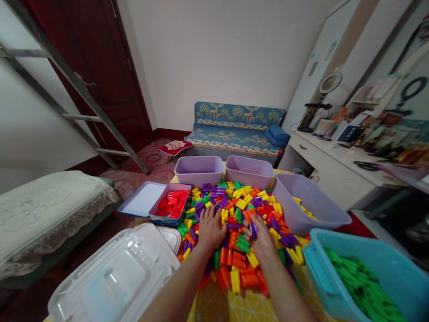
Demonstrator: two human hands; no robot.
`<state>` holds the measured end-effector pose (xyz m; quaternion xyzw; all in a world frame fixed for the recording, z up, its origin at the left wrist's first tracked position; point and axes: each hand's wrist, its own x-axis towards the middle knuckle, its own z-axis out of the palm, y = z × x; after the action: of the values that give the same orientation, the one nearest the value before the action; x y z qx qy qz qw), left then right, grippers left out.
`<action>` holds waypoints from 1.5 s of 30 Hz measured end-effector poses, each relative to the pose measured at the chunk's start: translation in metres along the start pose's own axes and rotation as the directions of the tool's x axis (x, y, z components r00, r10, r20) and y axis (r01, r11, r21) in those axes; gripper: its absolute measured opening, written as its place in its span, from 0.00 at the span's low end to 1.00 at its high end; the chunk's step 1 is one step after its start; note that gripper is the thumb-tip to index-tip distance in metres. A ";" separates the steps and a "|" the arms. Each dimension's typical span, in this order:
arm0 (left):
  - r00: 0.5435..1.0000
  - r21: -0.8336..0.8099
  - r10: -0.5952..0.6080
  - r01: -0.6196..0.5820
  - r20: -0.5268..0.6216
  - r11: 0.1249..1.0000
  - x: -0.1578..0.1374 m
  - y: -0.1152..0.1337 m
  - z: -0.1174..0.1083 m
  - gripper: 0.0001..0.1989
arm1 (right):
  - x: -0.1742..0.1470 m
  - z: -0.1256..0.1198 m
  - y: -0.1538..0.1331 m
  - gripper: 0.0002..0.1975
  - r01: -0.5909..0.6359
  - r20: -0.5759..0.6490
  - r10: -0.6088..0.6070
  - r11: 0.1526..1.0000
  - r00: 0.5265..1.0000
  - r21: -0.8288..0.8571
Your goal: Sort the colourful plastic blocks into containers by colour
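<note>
A heap of plastic building pieces [237,210] in red, orange, yellow, green and purple covers the middle of the table. My left hand [211,228] lies palm down on it, fingers apart, touching pieces beside a few yellow ones [224,216]. In my right hand [264,239], turned partly sideways, a purple plastic piece [254,230] sits between thumb and curled fingers. An orange piece [249,214] shows at the fingertips; whether it is held too, I cannot tell. Larger orange pieces [250,280] lie near the table's front.
Two lilac bins [200,180] [250,179] stand behind the heap. At right are a lilac bin [310,201] with yellow pieces and a teal bin [326,284] with green ones. A box [161,218] of red pieces and a clear lid [115,273] lie left.
</note>
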<state>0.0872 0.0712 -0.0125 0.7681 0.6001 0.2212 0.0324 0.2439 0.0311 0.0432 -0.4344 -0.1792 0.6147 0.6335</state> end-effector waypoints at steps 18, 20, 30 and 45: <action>1.000 0.000 0.008 -0.008 -0.010 1.000 0.001 -0.002 0.004 0.28 | 0.049 -0.030 -0.011 0.40 0.409 0.149 -0.642 0.278 0.752 -0.869; 1.000 0.004 0.007 -0.007 -0.012 1.000 0.001 -0.002 0.004 0.28 | 0.039 -0.051 0.001 0.38 0.339 0.123 -0.723 0.161 0.680 -0.927; 1.000 0.010 0.004 -0.004 0.005 1.000 0.001 -0.001 0.002 0.29 | 0.007 -0.122 0.025 0.37 0.106 0.092 -0.829 -0.040 0.551 -0.994; 1.000 0.010 0.014 -0.014 -0.020 1.000 0.000 -0.004 0.007 0.28 | 0.027 -0.092 -0.007 0.31 0.263 0.008 -0.813 0.179 0.582 -0.948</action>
<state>0.0865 0.0741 -0.0198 0.7700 0.5961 0.2264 0.0210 0.3227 0.0266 -0.0111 -0.7384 -0.4445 -0.0011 0.5071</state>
